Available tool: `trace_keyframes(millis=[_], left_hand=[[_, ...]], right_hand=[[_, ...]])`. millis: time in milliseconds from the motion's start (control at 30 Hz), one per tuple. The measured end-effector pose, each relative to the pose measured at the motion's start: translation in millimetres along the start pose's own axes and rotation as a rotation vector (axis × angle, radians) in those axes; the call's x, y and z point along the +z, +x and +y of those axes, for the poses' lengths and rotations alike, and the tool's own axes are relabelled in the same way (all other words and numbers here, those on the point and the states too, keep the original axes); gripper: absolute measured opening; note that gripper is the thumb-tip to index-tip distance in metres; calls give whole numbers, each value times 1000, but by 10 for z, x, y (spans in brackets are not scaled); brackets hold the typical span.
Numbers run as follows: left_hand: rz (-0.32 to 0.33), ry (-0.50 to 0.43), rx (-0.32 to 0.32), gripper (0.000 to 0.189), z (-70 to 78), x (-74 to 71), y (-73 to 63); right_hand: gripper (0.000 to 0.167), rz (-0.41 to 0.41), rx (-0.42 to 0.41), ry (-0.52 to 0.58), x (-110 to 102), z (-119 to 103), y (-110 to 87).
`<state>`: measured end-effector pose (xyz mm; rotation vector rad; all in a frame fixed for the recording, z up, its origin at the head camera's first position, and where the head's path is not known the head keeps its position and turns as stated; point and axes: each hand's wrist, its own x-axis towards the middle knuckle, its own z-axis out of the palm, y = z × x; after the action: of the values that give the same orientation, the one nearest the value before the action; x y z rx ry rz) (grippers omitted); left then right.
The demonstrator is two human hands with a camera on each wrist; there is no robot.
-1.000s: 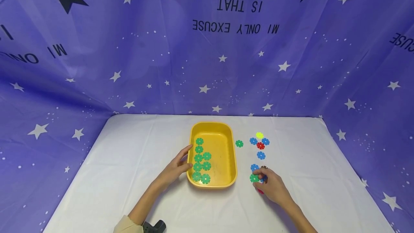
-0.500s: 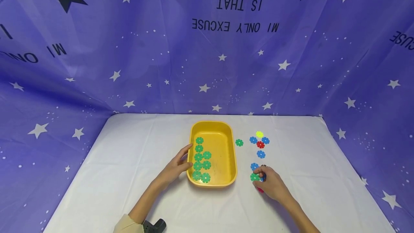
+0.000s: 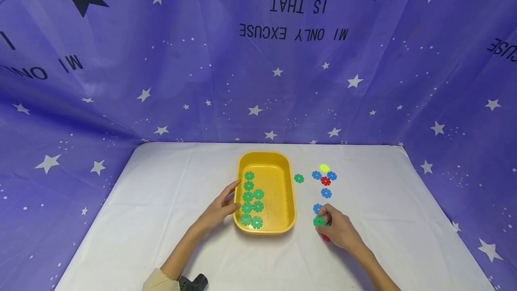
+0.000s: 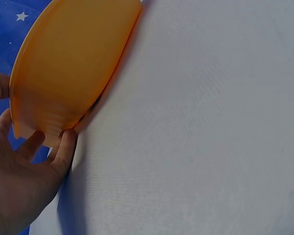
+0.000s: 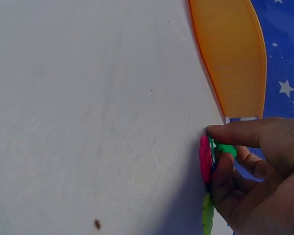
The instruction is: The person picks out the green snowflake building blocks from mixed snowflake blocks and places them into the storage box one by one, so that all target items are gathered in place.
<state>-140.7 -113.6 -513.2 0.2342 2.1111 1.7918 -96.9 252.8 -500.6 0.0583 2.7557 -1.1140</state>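
Against the left side of a yellow plastic tray [image 3: 293,210], my left hand [image 3: 214,214] rests with its thumb and fingers spread along the rim. In the left wrist view its fingertips touch the tray's outer wall. Green notched interlocking discs [image 3: 257,206] lie in the tray's left half. My right hand [image 3: 341,230] is to the right of the tray, its thumb and fingers pinching a green disc [image 3: 319,221]. A red disc [image 3: 325,237] shows just below, partly covered by the hand. The right wrist view shows a pink-red disc [image 5: 205,159] and a yellow-green one [image 5: 208,214] by the fingers.
Right of the tray lie a lone green disc [image 3: 299,178], a yellow disc [image 3: 324,168], a red disc [image 3: 325,181] and several blue discs [image 3: 326,193]. A black object [image 3: 194,283] is by the left sleeve. Purple star-printed cloth [image 3: 258,80] surrounds the white table [image 3: 161,183].
The right fingers have closed in slightly around the green disc, which has shifted a little to the right. A brown disc beside them is now hidden. The left hand stays on the tray.
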Motion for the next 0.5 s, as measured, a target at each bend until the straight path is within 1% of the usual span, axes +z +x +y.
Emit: trace_keyframes(millis=[133, 233, 400, 500], left_hand=[[-3, -3, -1, 73, 1, 0, -1], [-1, -2, -3, 72, 1, 0, -2], [7, 5, -6, 72, 5, -1, -2], [8, 5, -10, 72, 7, -1, -4]], right_hand=[[30, -3, 6, 36, -2, -15, 3], [27, -7, -8, 71, -17, -41, 20], [28, 21, -58, 129, -74, -157, 66], [29, 48, -104, 190, -114, -270, 118]])
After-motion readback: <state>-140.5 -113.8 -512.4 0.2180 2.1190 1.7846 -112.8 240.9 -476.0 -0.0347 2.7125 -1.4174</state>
